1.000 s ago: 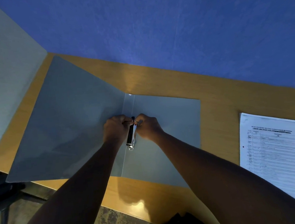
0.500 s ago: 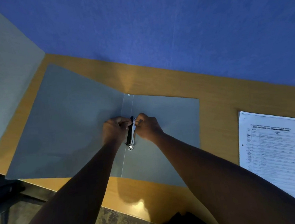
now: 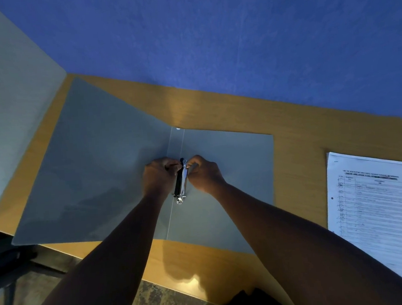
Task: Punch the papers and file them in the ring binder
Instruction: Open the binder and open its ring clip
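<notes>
Ring binder point(image 3: 114, 174) open flat on desk point(image 3: 298, 139). Ring mechanism point(image 3: 181, 183) at spine, pinched by left hand point(image 3: 159, 177) and right hand point(image 3: 203, 175). Pull rings apart evenly, keeping covers flat. Papers point(image 3: 379, 204) well right of binder, one punched hole visible.

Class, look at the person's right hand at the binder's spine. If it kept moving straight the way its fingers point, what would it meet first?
The right hand points left, so it would first meet the metal ring mechanism, which its fingers already seem to touch, then the left hand. Depth is hard to judge.
</notes>
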`<act>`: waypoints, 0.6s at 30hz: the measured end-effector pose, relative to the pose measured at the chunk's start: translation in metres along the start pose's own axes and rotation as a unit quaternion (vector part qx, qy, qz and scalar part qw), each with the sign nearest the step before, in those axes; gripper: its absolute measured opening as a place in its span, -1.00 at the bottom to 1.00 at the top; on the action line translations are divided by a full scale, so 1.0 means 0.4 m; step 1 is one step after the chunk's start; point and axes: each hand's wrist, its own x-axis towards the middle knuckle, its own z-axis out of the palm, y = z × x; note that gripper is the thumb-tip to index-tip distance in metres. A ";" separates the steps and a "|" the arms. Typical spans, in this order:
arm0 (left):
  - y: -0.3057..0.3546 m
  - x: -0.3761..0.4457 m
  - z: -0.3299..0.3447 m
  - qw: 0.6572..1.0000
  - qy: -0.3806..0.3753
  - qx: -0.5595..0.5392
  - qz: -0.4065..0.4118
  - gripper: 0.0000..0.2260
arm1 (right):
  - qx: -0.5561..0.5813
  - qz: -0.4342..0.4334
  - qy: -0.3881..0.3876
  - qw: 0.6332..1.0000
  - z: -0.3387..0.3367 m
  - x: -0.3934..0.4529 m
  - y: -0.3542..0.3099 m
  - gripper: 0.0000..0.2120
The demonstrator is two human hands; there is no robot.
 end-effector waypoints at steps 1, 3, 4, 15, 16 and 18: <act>0.003 -0.002 0.001 1.000 0.002 0.008 -0.002 -0.91 | 0.001 0.000 0.000 1.000 0.002 -0.002 0.002 -0.69; 0.003 -0.004 0.000 1.000 0.002 0.018 -0.002 -0.89 | -0.004 0.001 -0.005 1.000 0.005 -0.006 0.002 -0.63; 0.004 -0.005 0.000 1.000 0.000 0.020 -0.006 -0.88 | -0.006 0.001 -0.010 1.000 0.006 -0.007 0.003 -0.59; 0.031 -0.017 -0.014 0.996 0.024 0.084 0.006 -0.76 | 0.027 -0.008 -0.046 0.999 -0.027 -0.045 0.035 -0.49; 0.038 -0.017 -0.016 0.994 0.033 0.101 0.009 -0.74 | 0.027 -0.003 -0.042 0.999 -0.031 -0.047 0.041 -0.49; 0.057 -0.021 -0.019 0.991 0.047 0.120 0.020 -0.71 | 0.030 0.005 -0.030 0.999 -0.047 -0.056 0.053 -0.49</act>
